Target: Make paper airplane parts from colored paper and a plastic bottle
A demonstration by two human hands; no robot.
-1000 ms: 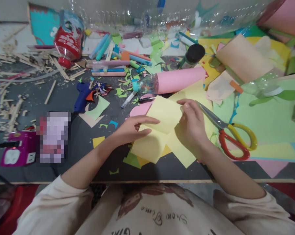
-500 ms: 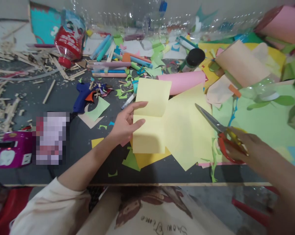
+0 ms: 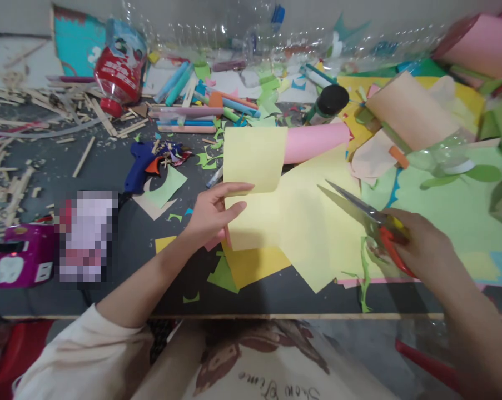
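Observation:
My left hand (image 3: pixel 217 211) holds a creased pale yellow sheet of paper (image 3: pixel 254 158) by its left edge, thumb and fingers on either side of the fold. The sheet is raised a little above the table. Wrapped around the handles of a pair of scissors (image 3: pixel 354 199) is my right hand (image 3: pixel 421 239); the handles are red and yellow. The blades look closed and point left, over a larger pale yellow sheet (image 3: pixel 321 222) lying on the table. A darker yellow piece of paper (image 3: pixel 259 264) lies beneath the held sheet.
A blue glue gun (image 3: pixel 138 169) lies left of my left hand. A red-labelled bottle (image 3: pixel 119 72) and scattered wooden sticks (image 3: pixel 13 183) are farther left. A pink paper roll (image 3: pixel 317 141) lies behind the sheets. Green paper (image 3: pixel 442 205) spreads at the right.
The held sheet has shifted slightly left and up, its lower half now tilted differently. The scissors have moved a little left, toward the sheet.

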